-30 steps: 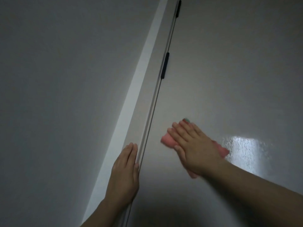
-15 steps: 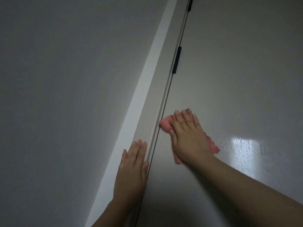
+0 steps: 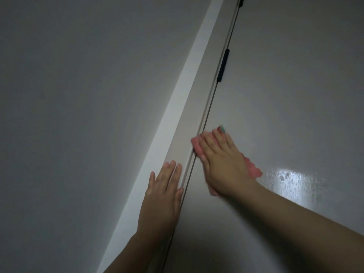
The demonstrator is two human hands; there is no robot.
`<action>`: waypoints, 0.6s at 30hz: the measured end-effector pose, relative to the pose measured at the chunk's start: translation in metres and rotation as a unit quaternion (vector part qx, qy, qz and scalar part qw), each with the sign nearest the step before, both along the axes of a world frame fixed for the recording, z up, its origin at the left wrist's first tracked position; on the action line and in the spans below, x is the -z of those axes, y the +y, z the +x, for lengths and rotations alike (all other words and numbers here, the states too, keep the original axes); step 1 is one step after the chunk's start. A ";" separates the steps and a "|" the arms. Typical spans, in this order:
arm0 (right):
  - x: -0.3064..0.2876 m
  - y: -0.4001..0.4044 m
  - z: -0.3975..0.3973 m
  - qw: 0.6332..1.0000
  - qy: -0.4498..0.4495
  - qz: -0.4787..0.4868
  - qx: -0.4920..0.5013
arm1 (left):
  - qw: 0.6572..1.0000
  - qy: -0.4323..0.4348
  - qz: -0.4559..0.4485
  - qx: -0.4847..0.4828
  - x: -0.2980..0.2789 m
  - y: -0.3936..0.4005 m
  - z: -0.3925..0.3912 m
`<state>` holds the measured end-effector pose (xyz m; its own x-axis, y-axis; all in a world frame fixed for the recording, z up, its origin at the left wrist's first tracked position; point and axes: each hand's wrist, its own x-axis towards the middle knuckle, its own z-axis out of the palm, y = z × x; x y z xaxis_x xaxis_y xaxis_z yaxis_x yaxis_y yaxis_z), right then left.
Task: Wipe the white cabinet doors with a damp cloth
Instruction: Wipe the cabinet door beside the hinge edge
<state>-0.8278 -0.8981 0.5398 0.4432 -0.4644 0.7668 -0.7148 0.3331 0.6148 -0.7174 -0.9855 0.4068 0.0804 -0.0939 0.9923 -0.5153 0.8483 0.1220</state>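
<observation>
A glossy white cabinet door (image 3: 285,107) fills the right of the head view, with a bright wet sheen low on the right. My right hand (image 3: 222,160) lies flat on a pink cloth (image 3: 254,168) and presses it against the door, right beside the door's left edge. The cloth pokes out past my fingertips and behind my wrist. My left hand (image 3: 163,196) rests flat with straight fingers on the narrow white panel (image 3: 189,134) just left of the gap.
A dark handle (image 3: 222,65) sits on the door's edge above my right hand. A thin dark gap (image 3: 214,91) runs along that edge. A bright white strip (image 3: 177,107) borders the panel; a plain grey wall (image 3: 78,115) fills the left.
My right hand has slid the cloth up and to the left, onto the door's edge. My left hand has crept slightly upward along the panel.
</observation>
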 end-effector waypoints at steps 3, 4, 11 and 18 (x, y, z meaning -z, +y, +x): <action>0.013 0.009 -0.009 0.999 0.025 0.042 0.016 | 1.000 0.004 -0.002 0.003 0.000 0.001 -0.001; 0.004 0.009 -0.007 0.999 0.015 0.035 0.017 | 1.000 0.010 -0.004 0.005 -0.001 0.001 0.000; -0.029 -0.009 0.024 0.996 -0.076 -0.042 0.029 | 1.000 0.008 0.000 0.027 -0.003 0.000 0.000; 0.123 0.017 -0.012 0.984 0.114 0.125 0.053 | 0.996 -0.004 0.042 0.075 0.027 -0.003 0.005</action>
